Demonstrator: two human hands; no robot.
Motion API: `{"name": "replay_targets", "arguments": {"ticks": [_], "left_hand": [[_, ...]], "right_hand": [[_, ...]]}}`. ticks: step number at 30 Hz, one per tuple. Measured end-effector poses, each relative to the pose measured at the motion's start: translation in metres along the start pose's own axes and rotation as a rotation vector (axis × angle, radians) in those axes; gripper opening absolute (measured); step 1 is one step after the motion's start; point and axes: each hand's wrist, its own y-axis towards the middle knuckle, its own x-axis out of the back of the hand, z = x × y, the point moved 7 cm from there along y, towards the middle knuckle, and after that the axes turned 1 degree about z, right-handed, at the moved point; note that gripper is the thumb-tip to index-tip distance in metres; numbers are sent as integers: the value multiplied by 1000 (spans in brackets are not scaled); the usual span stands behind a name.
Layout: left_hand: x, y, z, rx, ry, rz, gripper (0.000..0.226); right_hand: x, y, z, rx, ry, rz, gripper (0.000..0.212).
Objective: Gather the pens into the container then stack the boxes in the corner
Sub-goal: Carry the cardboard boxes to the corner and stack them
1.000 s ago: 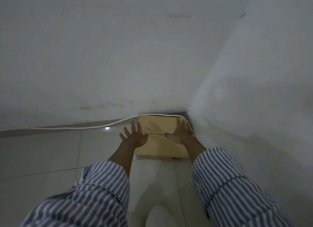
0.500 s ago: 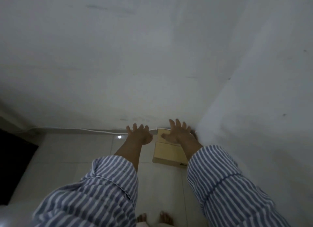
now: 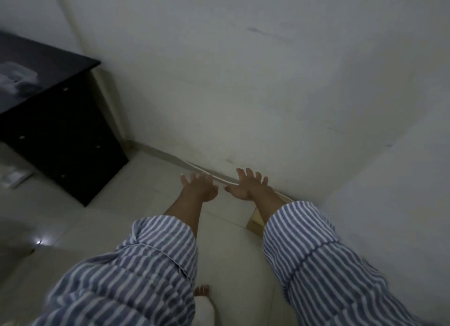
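Observation:
A tan cardboard box (image 3: 254, 219) lies on the floor in the corner between the two white walls; only its near left edge shows, the rest is hidden behind my right forearm and striped sleeve. My left hand (image 3: 198, 185) hovers above the floor tiles to the left of the box, fingers spread, holding nothing. My right hand (image 3: 247, 185) is also spread and empty, held above the floor just left of the box, near the wall base. No pens or container are in view.
A black cabinet (image 3: 60, 140) stands at the left against the wall, with a pale object (image 3: 14, 81) on top. A white cable (image 3: 209, 174) runs along the wall base. White papers (image 3: 13, 178) lie on the floor at far left. My bare foot (image 3: 202, 290) shows below.
Both hands have lifted off the box and drawn back, still spread. The view has risen and swung left, so the box is now mostly hidden and the black cabinet has come into view.

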Motion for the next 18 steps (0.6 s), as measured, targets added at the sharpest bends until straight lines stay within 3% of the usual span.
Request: {"name": "replay_targets", "arguments": {"ticks": [18], "left_hand": [[-164, -176, 309, 522, -415, 108, 57]], "right_hand": [[-189, -97, 304, 466, -368, 232, 82]]}}
